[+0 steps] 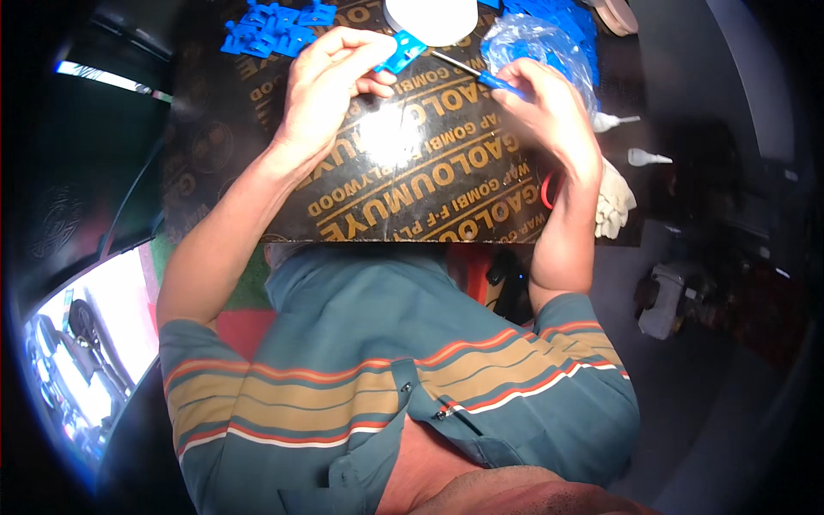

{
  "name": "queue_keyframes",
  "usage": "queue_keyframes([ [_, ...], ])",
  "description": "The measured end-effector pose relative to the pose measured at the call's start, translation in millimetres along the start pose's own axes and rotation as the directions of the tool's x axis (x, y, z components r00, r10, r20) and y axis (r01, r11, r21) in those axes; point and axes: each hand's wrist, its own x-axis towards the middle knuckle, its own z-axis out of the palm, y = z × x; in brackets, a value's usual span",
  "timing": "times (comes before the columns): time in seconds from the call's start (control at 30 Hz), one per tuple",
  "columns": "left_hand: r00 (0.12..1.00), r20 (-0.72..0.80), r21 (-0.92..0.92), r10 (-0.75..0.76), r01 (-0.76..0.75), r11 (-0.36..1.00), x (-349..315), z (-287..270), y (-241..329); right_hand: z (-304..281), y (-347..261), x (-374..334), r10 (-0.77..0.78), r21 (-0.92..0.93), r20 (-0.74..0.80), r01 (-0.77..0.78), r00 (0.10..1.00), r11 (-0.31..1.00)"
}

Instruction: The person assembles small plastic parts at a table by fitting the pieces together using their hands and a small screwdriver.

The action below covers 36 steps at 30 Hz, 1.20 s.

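Note:
Between the thumb and fingers of my left hand (330,81) is a small blue plastic part (407,51), held above the far middle of the table. My right hand (549,103) grips a screwdriver (463,67) by its blue handle. Its thin metal shaft points left, and the tip ends just short of the blue part, close to a white round tub (433,19). The fingers of my right hand partly cover the handle. To the left of my left hand lies a pile of similar blue parts (273,30).
A clear plastic bag (524,39) with blue pieces sits beyond my right hand. White gloves (614,202) and a red ring-shaped thing (548,190) lie by my right forearm. White nozzles (648,157) are farther right. The dark printed plywood table (403,197) ends just before my lap.

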Motion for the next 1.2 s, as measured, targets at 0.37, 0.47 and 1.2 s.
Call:
queue_keyframes([
  [0.37, 0.997, -0.016, -0.171, -0.081, 0.077, 0.982, 4, -5, 12, -3, -23, -4, 0.017, 0.286, -0.233, 0.052, 0.972, 0.957],
  [0.47, 0.999, -0.038, -0.160, -0.032, 0.026, 0.987, 5, -9, 12, 2, -34, -4, 0.019, 0.293, -0.299, 0.073, 0.954, 0.953],
  [1.2, 0.986, -0.165, -0.041, -0.031, 0.025, 0.999, -2, 1, 38, 27, -46, -4, -0.179, 0.235, -0.445, 0.308, 0.877, 0.922],
])
